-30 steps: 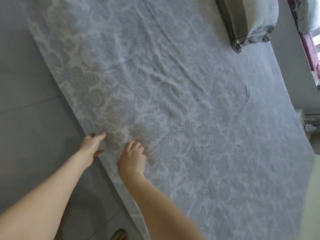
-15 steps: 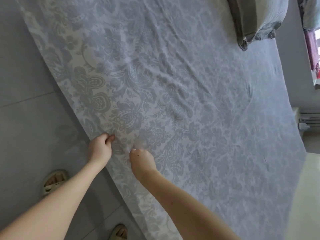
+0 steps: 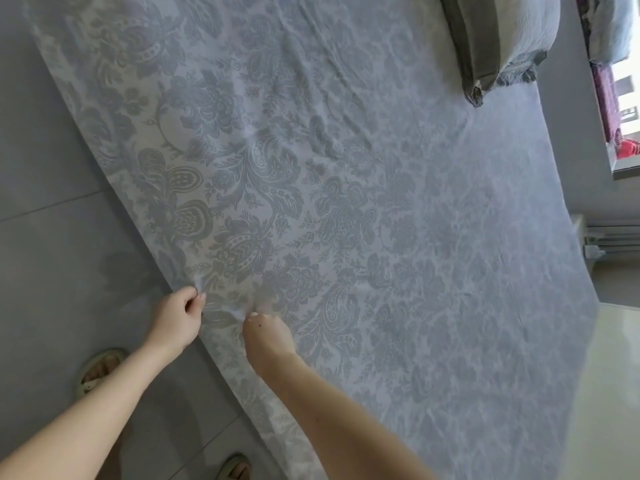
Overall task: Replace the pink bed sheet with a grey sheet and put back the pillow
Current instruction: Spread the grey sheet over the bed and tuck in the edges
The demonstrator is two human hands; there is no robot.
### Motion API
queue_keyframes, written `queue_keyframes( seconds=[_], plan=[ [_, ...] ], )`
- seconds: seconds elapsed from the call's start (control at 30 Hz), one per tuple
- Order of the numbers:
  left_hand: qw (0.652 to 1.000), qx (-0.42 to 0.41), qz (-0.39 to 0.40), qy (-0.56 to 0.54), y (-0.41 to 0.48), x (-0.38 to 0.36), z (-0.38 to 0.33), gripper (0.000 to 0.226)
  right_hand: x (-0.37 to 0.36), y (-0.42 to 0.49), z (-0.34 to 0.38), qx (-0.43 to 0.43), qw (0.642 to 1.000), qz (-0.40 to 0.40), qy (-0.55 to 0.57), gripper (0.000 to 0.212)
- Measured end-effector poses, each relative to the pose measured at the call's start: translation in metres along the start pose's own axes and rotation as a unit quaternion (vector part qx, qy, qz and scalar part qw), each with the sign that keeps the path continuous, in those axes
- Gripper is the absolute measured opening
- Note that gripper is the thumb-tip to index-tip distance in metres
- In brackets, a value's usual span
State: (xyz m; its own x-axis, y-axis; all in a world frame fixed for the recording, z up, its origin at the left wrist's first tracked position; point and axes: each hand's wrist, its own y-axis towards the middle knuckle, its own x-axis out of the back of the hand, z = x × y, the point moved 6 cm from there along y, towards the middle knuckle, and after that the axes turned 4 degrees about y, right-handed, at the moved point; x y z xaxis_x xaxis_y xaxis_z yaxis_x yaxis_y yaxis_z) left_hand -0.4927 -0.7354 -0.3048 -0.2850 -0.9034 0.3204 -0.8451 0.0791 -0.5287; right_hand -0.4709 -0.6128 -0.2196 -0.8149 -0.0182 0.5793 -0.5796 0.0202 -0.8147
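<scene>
A grey sheet [image 3: 363,209] with a pale floral pattern lies spread over the whole bed, creased near the middle. My left hand [image 3: 176,318] pinches the sheet's near edge between thumb and fingers at the bed's side. Just to its right, my right hand [image 3: 268,332] grips a small fold of the same edge, its fingers curled under and mostly hidden. A grey and light blue pillow [image 3: 498,39] lies at the far right corner of the bed.
Grey tiled floor [image 3: 52,237] runs along the bed's left side, with my two sandalled feet [image 3: 98,370] on it. A wall and a window ledge with pink and red cloth [image 3: 609,98] stand at the right. A pale surface [image 3: 616,393] lies at the lower right.
Both hands went from lying flat on the sheet's edge to curling and pinching it. The view has shifted, bringing my feet into sight.
</scene>
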Motion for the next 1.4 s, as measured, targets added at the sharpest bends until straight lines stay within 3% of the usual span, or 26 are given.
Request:
queue_keyframes(
  seconds=[0.17,0.23,0.3,0.4,0.47,0.57,0.9,1.03,1.1,1.17,1.27,1.4],
  plan=[
    [0.993,0.097,0.036,-0.059,0.024,0.006,-0.007,0.020,0.016,0.013,-0.006,0.015,1.000,0.016,0.018,0.012],
    [0.979,0.137,0.003,-0.154,0.046,0.025,-0.016,0.033,0.048,0.022,-0.010,0.001,0.995,-0.070,0.066,0.021],
    [0.955,0.167,-0.024,-0.243,0.076,0.042,-0.023,0.038,0.097,0.033,-0.020,-0.011,0.967,-0.217,0.131,0.028],
    [0.972,0.127,-0.058,-0.187,0.116,0.067,-0.029,0.036,0.152,0.061,-0.048,-0.048,0.930,-0.303,0.202,0.054],
    [0.987,0.070,-0.077,-0.123,0.125,0.079,-0.029,0.041,0.165,0.085,-0.061,-0.083,0.925,-0.279,0.244,0.069],
    [0.995,0.008,-0.071,-0.066,0.122,0.088,-0.032,0.042,0.164,0.112,-0.053,-0.113,0.932,-0.240,0.245,0.073],
    [0.989,0.060,-0.064,-0.121,0.111,0.092,-0.009,0.039,0.139,0.116,0.008,-0.125,0.954,-0.199,0.185,0.075],
    [0.963,0.114,-0.027,-0.241,0.131,0.107,-0.023,0.025,0.141,0.119,0.007,-0.131,0.960,-0.181,0.170,0.076],
    [0.964,0.110,-0.029,-0.242,0.151,0.117,-0.040,0.034,0.140,0.121,0.008,-0.132,0.961,-0.180,0.166,0.075],
    [0.985,0.072,-0.093,-0.129,0.168,0.132,-0.051,0.037,0.138,0.123,0.010,-0.132,0.961,-0.178,0.165,0.074],
    [0.984,0.024,-0.173,-0.027,0.169,0.141,-0.051,0.035,0.135,0.124,0.011,-0.132,0.962,-0.174,0.162,0.073],
    [0.974,0.087,-0.206,-0.045,0.169,0.136,-0.040,0.035,0.137,0.120,0.010,-0.119,0.967,-0.150,0.170,0.072]
  ],
)
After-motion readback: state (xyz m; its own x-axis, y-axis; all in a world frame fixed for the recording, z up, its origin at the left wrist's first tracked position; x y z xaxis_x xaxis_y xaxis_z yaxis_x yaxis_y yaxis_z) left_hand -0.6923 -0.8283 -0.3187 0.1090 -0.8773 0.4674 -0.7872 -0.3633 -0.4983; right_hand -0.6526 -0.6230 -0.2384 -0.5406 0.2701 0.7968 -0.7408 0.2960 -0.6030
